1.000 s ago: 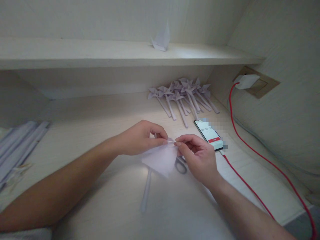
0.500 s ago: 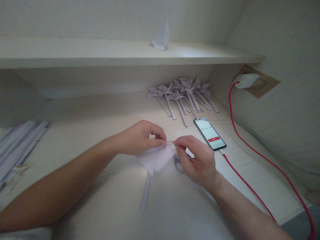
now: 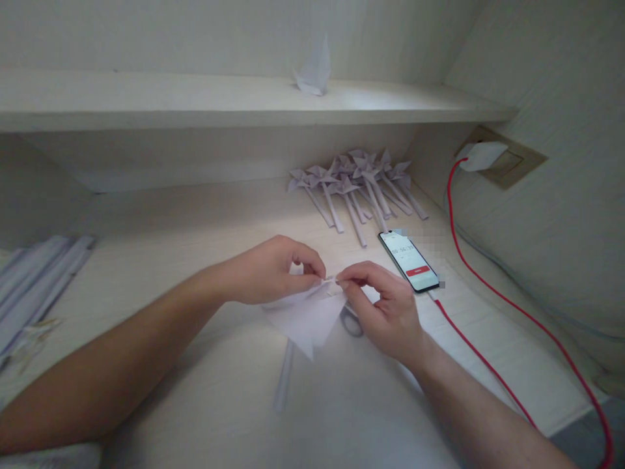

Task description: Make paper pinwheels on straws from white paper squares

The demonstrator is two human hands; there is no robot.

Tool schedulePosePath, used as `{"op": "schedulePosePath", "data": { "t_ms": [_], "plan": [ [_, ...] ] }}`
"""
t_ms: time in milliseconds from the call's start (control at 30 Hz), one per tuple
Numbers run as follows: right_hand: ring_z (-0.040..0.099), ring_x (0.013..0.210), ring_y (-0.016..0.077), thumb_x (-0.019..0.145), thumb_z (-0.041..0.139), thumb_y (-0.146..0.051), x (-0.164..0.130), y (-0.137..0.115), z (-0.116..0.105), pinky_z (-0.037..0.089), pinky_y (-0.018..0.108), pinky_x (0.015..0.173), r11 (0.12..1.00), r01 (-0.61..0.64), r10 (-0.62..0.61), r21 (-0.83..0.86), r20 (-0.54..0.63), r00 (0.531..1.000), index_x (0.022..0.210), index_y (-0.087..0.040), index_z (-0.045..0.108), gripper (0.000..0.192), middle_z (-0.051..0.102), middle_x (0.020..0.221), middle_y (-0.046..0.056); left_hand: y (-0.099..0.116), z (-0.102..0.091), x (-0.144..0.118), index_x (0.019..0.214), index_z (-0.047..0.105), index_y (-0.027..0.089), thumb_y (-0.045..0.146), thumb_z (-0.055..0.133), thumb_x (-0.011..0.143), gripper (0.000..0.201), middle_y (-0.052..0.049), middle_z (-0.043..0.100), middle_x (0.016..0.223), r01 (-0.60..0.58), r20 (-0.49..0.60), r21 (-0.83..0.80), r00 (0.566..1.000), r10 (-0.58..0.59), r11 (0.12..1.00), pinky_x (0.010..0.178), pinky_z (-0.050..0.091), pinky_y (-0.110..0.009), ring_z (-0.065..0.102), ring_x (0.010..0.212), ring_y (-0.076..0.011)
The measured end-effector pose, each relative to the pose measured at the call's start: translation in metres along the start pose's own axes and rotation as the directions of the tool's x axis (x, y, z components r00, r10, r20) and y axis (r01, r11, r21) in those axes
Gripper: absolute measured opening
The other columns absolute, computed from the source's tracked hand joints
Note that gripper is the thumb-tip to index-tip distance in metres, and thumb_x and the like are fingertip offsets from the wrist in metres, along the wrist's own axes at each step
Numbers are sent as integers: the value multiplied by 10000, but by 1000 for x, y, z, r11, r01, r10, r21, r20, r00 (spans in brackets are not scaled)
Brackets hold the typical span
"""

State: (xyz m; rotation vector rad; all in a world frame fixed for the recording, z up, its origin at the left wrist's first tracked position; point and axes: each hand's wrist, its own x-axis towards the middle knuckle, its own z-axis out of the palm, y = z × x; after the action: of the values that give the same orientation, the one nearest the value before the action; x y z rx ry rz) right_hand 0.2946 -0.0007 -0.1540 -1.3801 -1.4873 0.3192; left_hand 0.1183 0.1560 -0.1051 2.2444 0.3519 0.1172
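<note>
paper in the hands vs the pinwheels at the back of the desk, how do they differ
The folded paper is a single piece, pinched at its top between the left hand and right hand, lifted off the desk, with no stick attached. The pinwheels are many, lying untouched in a heap on the desk, each on a paper stick. Both look like the same pale paper.
</note>
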Motion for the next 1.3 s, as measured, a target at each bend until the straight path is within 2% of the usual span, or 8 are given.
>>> {"op": "schedulePosePath", "data": {
  "t_ms": [133, 633, 767, 867, 967, 1033, 1167, 1300],
  "plan": [
    [671, 801, 149, 918, 642, -48, -1, 1, 0, 527, 284, 752, 999, -31, 31, 21, 2, 1000, 936, -204, 720, 176, 739, 879, 5, 1, 0, 0, 942, 785, 201, 196, 638, 900, 153, 19, 803, 968, 4, 5, 7, 1000, -4, 1000, 799, 499, -222, 719, 883, -138],
    [695, 857, 216, 903, 590, -20, 0, -5, -3, 551, 361, 777, 968, 230, -229, -105, 19, 973, 999, -202, 682, 226, 736, 903, 76, -1, -1, -1, 940, 778, 202, 208, 626, 905, 156, 9, 793, 959, 23, 21, -12, 1000, -23, 1000, 782, 484, -232, 706, 876, -148],
    [690, 836, 199, 904, 610, -40, -2, -5, -1, 540, 347, 779, 995, 99, -99, -22, -20, 995, 968, -214, 712, 211, 740, 890, 51, -1, -1, -1, 929, 779, 201, 224, 632, 910, 150, 10, 794, 935, 28, 13, -24, 1000, -28, 999, 762, 487, -225, 705, 841, -143],
    [675, 769, 169, 895, 673, -101, -1, -2, 2, 527, 305, 724, 976, -147, 150, 163, -8, 989, 907, -212, 742, 131, 746, 848, 23, 0, 0, 0, 923, 780, 197, 223, 637, 911, 146, 8, 797, 932, 19, 13, -28, 1000, -18, 999, 770, 489, -222, 704, 836, -140],
    [629, 658, 140, 849, 762, -197, 2, 2, 3, 482, 263, 609, 839, -382, 381, 388, 83, 921, 848, -200, 754, 8, 726, 747, 0, -1, 0, 0, 917, 779, 198, 213, 642, 911, 138, 10, 795, 923, 4, 19, -55, 1000, -3, 998, 769, 487, -218, 699, 830, -135],
    [605, 618, 129, 792, 818, -239, 5, 4, 3, 451, 251, 572, 731, -475, 468, 490, 148, 871, 826, -190, 758, 85, 718, 706, -5, -2, 0, 0, 932, 777, 205, 221, 641, 922, 138, 13, 791, 930, 2, 17, -77, 1000, -1, 997, 768, 487, -217, 696, 832, -132],
    [613, 605, 121, 728, 866, -254, 9, 7, 2, 430, 245, 573, 562, -563, 536, 606, 253, 806, 820, -184, 763, 155, 743, 700, -1, 2, 0, -2, 928, 743, 207, 270, 683, 918, 87, 13, 755, 926, -19, -70, -49, 997, 16, 999, 784, 488, -232, 674, 845, -135],
    [674, 694, 138, 748, 855, -246, 10, 9, 0, 463, 260, 665, 515, -557, 491, 651, 308, 815, 836, -184, 767, 139, 788, 761, 19, 13, -5, -4, 787, 654, 183, 292, 766, 866, 175, 14, 649, 806, -126, -221, 104, 964, 147, 987, 755, 461, -251, 593, 773, -132]
  ]
}}
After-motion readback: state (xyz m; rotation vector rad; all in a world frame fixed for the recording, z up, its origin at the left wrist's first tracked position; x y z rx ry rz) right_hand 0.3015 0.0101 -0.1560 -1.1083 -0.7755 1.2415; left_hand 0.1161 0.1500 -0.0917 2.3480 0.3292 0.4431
